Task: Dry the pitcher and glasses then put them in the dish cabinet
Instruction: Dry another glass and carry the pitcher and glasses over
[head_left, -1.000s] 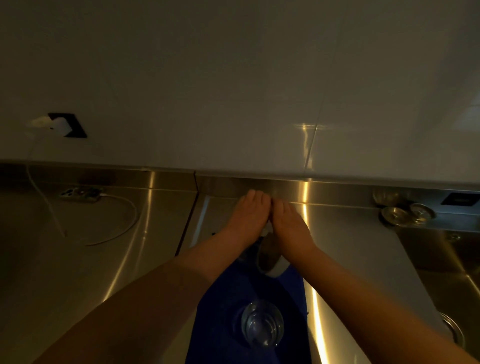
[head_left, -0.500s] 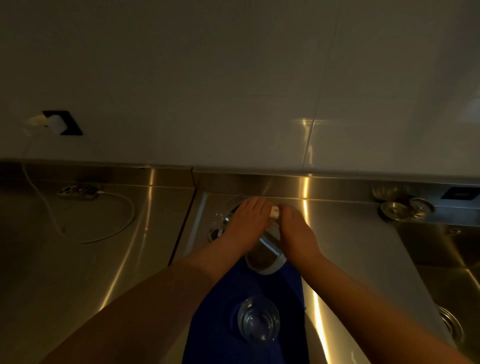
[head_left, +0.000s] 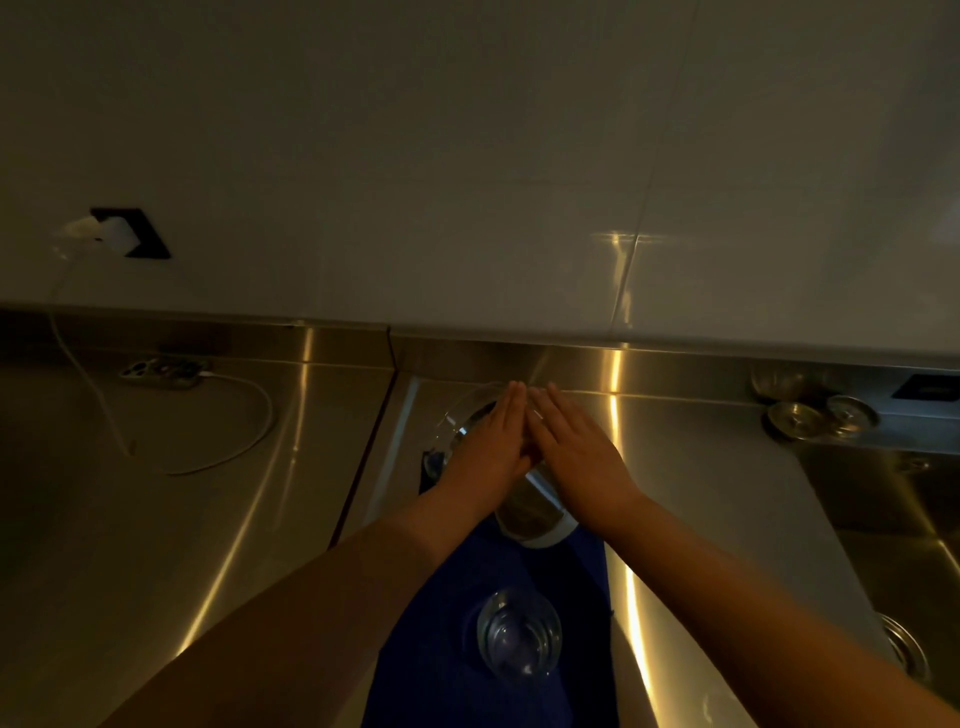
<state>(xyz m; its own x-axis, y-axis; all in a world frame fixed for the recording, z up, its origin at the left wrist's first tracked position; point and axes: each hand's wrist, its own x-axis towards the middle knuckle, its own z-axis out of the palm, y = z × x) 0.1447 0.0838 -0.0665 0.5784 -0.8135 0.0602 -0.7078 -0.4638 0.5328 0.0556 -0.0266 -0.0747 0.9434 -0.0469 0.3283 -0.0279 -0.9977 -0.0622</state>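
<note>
A clear glass pitcher (head_left: 530, 514) with a white band at its near end lies tilted on the far end of a blue cloth (head_left: 441, 649) on the steel counter. My left hand (head_left: 488, 452) and my right hand (head_left: 576, 457) lie flat against its two sides, fingers straight and fingertips almost meeting over it. Most of the pitcher is hidden under them; its curved rim shows left of my left hand. A clear drinking glass (head_left: 519, 634) stands upright on the cloth, close to me, between my forearms.
A sink basin (head_left: 909, 545) opens at the right, with two metal strainers (head_left: 795, 418) and another clear glass (head_left: 774, 379) on the ledge behind it. On the left counter lie a power strip (head_left: 161, 370) and a white cable (head_left: 249, 431). A tiled wall stands behind.
My hands have slid farther along the pitcher towards the wall and flattened, their fingers straightening. The view has tilted slightly; the drinking glass has not moved.
</note>
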